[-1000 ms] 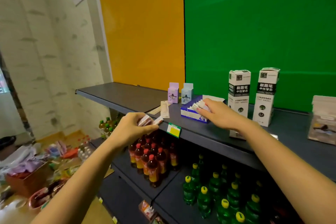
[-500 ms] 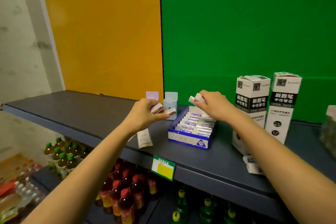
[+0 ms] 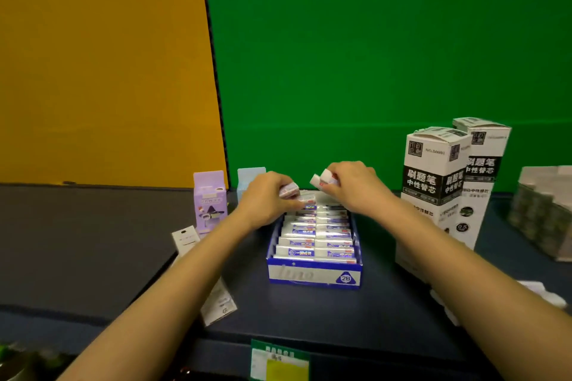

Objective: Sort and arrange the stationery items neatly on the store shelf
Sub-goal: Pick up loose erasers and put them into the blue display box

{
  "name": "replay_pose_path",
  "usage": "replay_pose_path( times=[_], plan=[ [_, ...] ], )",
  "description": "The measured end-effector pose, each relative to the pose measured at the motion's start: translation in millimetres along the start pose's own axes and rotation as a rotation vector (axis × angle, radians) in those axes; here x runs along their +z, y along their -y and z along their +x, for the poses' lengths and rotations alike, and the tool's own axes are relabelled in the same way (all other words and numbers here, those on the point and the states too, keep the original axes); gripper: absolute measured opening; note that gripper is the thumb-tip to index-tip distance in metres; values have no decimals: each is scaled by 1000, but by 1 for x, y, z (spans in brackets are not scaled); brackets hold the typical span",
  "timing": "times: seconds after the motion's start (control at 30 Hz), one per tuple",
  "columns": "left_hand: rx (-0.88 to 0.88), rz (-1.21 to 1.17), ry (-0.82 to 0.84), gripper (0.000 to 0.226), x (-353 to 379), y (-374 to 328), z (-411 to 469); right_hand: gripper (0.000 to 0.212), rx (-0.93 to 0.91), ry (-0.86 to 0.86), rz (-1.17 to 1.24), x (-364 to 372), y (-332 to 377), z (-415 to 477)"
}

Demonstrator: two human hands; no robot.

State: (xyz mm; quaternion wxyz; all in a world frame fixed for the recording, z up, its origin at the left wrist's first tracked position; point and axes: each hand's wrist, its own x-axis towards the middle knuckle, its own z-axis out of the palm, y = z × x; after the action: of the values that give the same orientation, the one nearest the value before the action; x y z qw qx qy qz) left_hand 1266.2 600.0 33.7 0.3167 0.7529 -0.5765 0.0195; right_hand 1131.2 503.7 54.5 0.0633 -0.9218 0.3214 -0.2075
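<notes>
A blue open display box (image 3: 314,275) marked 2B stands on the dark shelf (image 3: 93,241), filled with two rows of wrapped white erasers (image 3: 315,238). My left hand (image 3: 266,199) hovers over the box's far left corner and grips a couple of small wrapped erasers (image 3: 289,189). My right hand (image 3: 356,187) is above the far right corner, pinching one white eraser (image 3: 322,180) between fingers and thumb. Both hands are close together, just above the back row.
A purple carton (image 3: 210,199) and a light blue carton (image 3: 249,176) stand left of the box. Flat white packets (image 3: 216,308) lie under my left forearm. Two tall black-and-white refill boxes (image 3: 433,182) stand right, a clear container (image 3: 544,210) beyond. A price tag (image 3: 280,363) hangs below.
My left hand has carried its erasers from beside the shelf edge to over the box. My right hand lifted an eraser from the box. The view has moved closer and centred on the box.
</notes>
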Motion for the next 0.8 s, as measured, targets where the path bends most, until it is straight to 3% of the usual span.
replay_pose_path(
  times=[0.27,0.6,0.8],
  plan=[
    [35,90,55,21,16,13,22,23,32,-5,6,6,4,-1],
    [94,145,108,19,21,25,30,17,0,51,-337,14,5,0],
    [119,167,107,16,18,23,28,17,-9,72,-351,18,2,2]
  ],
)
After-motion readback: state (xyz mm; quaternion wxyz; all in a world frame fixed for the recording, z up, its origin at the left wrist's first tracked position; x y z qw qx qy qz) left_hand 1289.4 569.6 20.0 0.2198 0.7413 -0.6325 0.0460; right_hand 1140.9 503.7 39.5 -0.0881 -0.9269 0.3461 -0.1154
